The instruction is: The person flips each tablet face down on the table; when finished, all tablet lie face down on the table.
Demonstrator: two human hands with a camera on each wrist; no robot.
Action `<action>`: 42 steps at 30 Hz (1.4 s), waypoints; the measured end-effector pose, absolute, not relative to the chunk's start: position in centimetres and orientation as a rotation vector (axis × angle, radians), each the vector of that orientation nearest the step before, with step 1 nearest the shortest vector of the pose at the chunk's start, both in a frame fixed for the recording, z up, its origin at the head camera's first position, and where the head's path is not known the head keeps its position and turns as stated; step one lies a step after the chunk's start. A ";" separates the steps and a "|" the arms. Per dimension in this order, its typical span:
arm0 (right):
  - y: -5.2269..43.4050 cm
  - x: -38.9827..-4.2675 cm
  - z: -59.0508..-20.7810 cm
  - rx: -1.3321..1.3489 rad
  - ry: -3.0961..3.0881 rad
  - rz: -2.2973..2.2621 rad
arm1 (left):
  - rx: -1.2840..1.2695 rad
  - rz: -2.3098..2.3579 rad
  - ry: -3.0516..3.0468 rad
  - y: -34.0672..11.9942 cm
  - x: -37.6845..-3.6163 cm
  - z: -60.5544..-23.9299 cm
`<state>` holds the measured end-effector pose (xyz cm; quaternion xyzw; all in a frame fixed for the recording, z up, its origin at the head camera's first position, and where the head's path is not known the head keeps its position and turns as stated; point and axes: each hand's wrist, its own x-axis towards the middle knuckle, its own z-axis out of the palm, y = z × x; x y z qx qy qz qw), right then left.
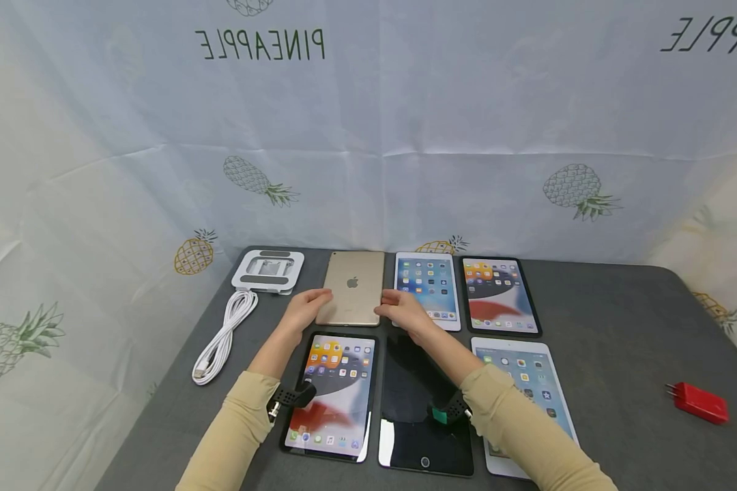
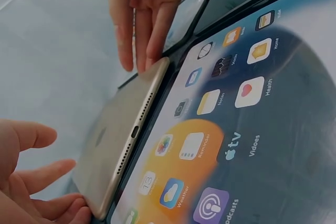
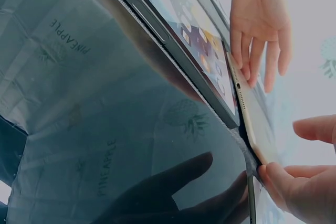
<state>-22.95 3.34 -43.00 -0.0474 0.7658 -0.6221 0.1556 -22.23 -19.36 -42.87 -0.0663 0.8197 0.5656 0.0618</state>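
Both hands sit at the near corners of the gold tablet point(image 1: 353, 288), which lies face-down in the back row: the left hand point(image 1: 308, 306) touches its left corner with fingers nearly straight, and the right hand point(image 1: 401, 308) rests straight fingertips against its right corner. Neither hand curls round the tablet; it lies flat on the grey table point(image 1: 614, 320), so any lifting or turning looks not yet begun. Five other tablets lie face-up around it, four lit and one dark-screened tablet point(image 1: 422, 402) under the right forearm. Further out lie a white stand point(image 1: 267, 270), a coiled white cable point(image 1: 224, 337) and a red charger point(image 1: 700, 402). No containers show.
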 end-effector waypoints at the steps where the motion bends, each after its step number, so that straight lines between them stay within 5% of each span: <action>1: 3.4 -22.9 -43.0 -0.141 2.196 -1.779 | -0.202 1.710 2.481 -19.3 -22.2 -42.8; 18: 4.4 -22.2 -42.8 -0.216 2.213 -1.710 | -0.122 1.534 2.730 -16.7 -21.3 -42.3; 31: 10.1 -21.8 -42.1 -0.229 2.411 -1.747 | 0.166 1.759 2.525 -10.7 -19.8 -41.9; 42: 14.5 -20.8 -42.5 -0.047 2.414 -1.757 | 0.173 1.703 2.436 -7.6 -19.3 -42.7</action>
